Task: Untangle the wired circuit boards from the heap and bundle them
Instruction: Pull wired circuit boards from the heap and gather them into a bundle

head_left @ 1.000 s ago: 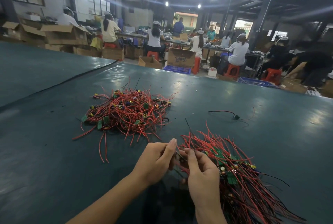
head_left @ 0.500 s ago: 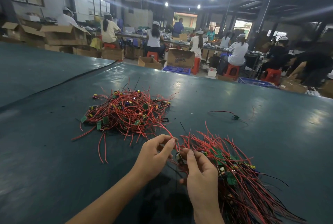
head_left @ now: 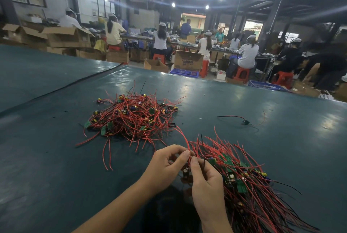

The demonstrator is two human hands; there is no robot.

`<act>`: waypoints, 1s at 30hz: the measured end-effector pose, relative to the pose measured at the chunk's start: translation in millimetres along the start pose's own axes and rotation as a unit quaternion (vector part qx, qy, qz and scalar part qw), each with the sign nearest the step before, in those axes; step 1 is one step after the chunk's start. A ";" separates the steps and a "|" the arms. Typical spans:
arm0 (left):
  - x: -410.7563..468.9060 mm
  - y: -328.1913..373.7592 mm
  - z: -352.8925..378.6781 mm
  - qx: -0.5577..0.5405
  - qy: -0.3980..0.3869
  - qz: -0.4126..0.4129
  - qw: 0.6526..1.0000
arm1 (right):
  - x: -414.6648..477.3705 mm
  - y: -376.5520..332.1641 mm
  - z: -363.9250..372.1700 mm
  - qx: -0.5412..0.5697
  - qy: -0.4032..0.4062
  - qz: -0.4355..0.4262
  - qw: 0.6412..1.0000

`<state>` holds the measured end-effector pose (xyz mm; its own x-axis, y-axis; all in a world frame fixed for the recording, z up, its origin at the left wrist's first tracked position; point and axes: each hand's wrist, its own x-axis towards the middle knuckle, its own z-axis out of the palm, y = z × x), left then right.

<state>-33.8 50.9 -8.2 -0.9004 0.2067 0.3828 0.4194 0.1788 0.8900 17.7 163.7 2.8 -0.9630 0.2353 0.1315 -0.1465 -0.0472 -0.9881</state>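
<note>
One red wire [head_left: 183, 137] now runs from the heap [head_left: 131, 118], mid bench [head_left: 56, 176], up to both hands; a second ago none did. Fingers curled, left hand [head_left: 165, 165] and right hand [head_left: 206, 182] each pinch it. Likely one board leaving for the bundle [head_left: 244, 174] at near edge

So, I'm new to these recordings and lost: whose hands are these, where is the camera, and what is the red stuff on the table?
No machine here: a person works with bare hands, and the single camera sits on their head, looking forward and down. On the dark green table lie a tangled heap of small circuit boards with red wires, a straighter bundle at the right, and one stray wired piece farther off. The left hand and right hand together pinch one red wire that leads back toward the heap. Other workers sit at benches behind.
</note>
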 end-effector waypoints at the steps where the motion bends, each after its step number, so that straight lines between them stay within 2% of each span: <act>1: 0.3 0.7 0.1 -0.005 -0.005 0.000 1.000 | 0.3 0.3 -0.1 0.003 -0.002 0.000 1.000; 13: 3.6 3.4 0.6 -0.076 -0.003 -0.003 0.997 | 4.3 3.8 -1.7 -0.002 0.014 0.031 0.999; 18: 1.7 0.1 2.2 -0.060 -0.031 -0.005 0.998 | 1.6 2.2 -0.5 -0.017 -0.025 0.034 0.999; 25: 1.8 1.1 2.3 -0.043 -0.050 0.006 0.998 | 1.2 3.6 -1.6 -0.042 0.011 0.005 0.999; 30: 4.4 1.3 -2.5 -0.105 -0.011 -0.019 0.994 | 0.0 2.3 -1.2 -0.054 -0.024 -0.010 0.998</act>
<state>-37.4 49.6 -4.7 -0.9115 0.2253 0.3441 0.3492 -0.0182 0.9369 17.6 164.8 0.4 -0.9703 0.1884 0.1515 -0.1420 0.0630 -0.9879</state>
